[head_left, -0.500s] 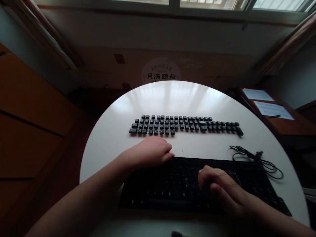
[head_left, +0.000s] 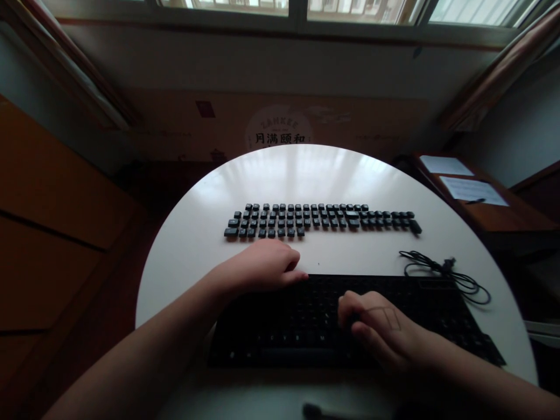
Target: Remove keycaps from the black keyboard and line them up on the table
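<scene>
Black keys [head_left: 325,223] are lined up beyond the left hand [head_left: 271,265], which is curled at the far edge of the keyboard [head_left: 306,315]; whether that edge is gripped cannot be told. By the right hand [head_left: 380,321] a dark piece [head_left: 353,318] seems pinched; it might be dropped if loosely held, or the keys scattered by the left wrist. The white bench [head_left: 345,251] is lit by a window [head_left: 350,9]; papers [head_left: 475,189] are laid at right.
</scene>
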`<state>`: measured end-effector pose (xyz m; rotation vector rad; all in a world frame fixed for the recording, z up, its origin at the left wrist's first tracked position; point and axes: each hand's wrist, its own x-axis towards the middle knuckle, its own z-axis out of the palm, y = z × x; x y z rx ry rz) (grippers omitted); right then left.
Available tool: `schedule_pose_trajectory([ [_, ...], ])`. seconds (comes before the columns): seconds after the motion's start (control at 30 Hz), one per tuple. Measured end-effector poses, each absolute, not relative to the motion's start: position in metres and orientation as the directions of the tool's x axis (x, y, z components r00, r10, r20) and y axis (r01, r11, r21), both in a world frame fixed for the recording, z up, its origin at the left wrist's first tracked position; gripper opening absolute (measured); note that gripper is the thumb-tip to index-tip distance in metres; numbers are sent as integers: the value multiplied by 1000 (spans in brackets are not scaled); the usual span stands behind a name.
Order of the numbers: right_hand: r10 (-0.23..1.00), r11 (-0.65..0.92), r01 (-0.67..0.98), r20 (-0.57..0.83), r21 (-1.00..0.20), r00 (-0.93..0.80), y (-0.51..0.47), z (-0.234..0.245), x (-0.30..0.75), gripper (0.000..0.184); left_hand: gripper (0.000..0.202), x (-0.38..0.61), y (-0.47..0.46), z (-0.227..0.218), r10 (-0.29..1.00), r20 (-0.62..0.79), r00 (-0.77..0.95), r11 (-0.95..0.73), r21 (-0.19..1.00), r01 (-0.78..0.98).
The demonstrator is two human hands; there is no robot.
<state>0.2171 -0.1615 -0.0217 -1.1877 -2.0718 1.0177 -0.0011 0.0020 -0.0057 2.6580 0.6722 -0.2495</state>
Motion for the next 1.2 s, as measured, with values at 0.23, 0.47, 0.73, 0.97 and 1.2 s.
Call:
schedule_pose_trajectory([
  [0.23,831,421,497,102,-759,-547,-162,-38,211,44,40,-1,3,-4,433,-276,858,-794,333,508],
  [0.47,833,441,452,166,-776,-527,-160,-42,211,46,35,-3,0,1,460,-291,839,-765,350,541],
  [0.73,953,303,53,301,-952,-40,-171,-63,215,30,36,-5,1,-2,471,-308,827,-738,377,560],
  [0.97,974,224,44,222,-974,-30,-166,-60,216,20,28,-3,-11,8,468,-183,865,-753,429,499],
  [1.2,907,402,227,351,-887,-233,-157,-53,216,13,22,2,-29,15,461,-21,887,-773,482,413],
])
